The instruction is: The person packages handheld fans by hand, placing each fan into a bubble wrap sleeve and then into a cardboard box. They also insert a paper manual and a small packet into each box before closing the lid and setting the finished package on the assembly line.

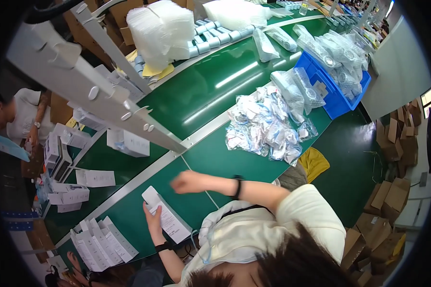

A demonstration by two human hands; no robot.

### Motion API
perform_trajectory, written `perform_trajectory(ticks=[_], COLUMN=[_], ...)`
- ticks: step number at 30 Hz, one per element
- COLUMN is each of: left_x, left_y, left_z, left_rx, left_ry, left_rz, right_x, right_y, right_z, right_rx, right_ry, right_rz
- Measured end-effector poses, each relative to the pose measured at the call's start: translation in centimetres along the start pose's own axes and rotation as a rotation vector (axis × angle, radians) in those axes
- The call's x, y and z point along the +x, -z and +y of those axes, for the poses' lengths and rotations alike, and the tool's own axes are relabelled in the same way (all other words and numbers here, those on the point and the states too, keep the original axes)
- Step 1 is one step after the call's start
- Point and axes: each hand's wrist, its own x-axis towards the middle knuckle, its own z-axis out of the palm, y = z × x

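My left hand [154, 219] grips a long white carton [173, 225] by its side, with the thumb on the near face. The carton leans over the green table, and an upright flap shows at its far end. Just beyond it and to the right, my right hand [186, 182] is raised over the table with its fingers curled. Whatever may be inside those fingers is hidden. Several white cartons [103, 244] stand in a row to the left of my left hand. A heap of small clear bags [263, 126] with white and blue contents lies to the right.
A blue crate [337, 110] holds bubble-wrapped items. Behind the green conveyor [201, 95] sit stacked clear sleeves [160, 33] and grey-blue cylinders [210, 40]. A white metal post [105, 91] rises at the left. Other people work at the left and lower left.
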Motion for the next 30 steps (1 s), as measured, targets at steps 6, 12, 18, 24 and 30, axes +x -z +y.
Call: perform_trajectory(ticks=[6,12,18,24,30], left_x=[-6.6,-8.8,-7.8,-5.4,-5.5], left_y=[-6.2,-14.3,-19.7,-23.1,-24.4], left_z=[8.1,14.1,14.1,12.0,10.6], left_rx=[-0.001,0.538,0.472,0.397,0.116], left_ry=[-0.096,-0.599,-0.719,-0.822,-0.79], left_rz=[-0.099,-0.263,-0.28,-0.194,-0.102], right_x=[-18.1,-24.4,-22.7,-23.1,-13.4], right_y=[18.9,30.8,29.3,25.0,11.1], right_z=[11.4,25.8,18.9,2.0,-6.6], right_rx=[-0.801,-0.605,-0.787,0.039,0.315], right_ry=[-0.364,-1.217,-1.191,0.167,0.356], right_rz=[1.347,0.975,0.825,1.457,1.535])
